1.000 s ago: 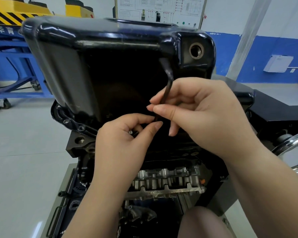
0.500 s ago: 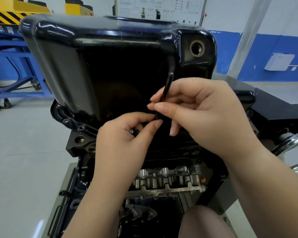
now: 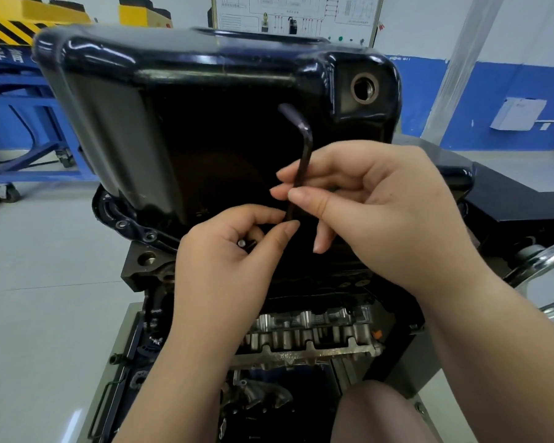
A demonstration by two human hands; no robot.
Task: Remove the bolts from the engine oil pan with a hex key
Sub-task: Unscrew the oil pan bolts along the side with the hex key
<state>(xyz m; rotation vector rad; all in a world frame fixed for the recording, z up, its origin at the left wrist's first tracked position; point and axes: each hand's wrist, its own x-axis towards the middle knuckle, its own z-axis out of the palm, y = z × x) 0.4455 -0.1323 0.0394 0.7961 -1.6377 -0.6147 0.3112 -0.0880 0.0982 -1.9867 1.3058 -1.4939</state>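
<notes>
A glossy black oil pan point(image 3: 186, 100) fills the upper middle of the head view, bolted on an upturned engine. My right hand point(image 3: 375, 212) pinches the long shaft of a dark hex key point(image 3: 303, 155), which stands nearly upright in front of the pan with its bent short arm at the top pointing left. Its lower end drops behind my fingers. My left hand point(image 3: 227, 266) is curled just below, thumb and forefinger meeting by the key's shaft, and it holds a small dark bolt point(image 3: 245, 243) whose round end shows between the fingers.
The pan's flange point(image 3: 125, 223) at the left shows empty bolt holes. A round drain hole point(image 3: 364, 87) sits at the pan's upper right. Metal engine parts point(image 3: 307, 337) lie below my hands. A chrome handle point(image 3: 544, 260) is at the right, a blue frame point(image 3: 16, 123) at the far left.
The hex key has turned between my right fingers: its bent top swung from pointing left to edge-on and back to the left. Both hands stay in place.
</notes>
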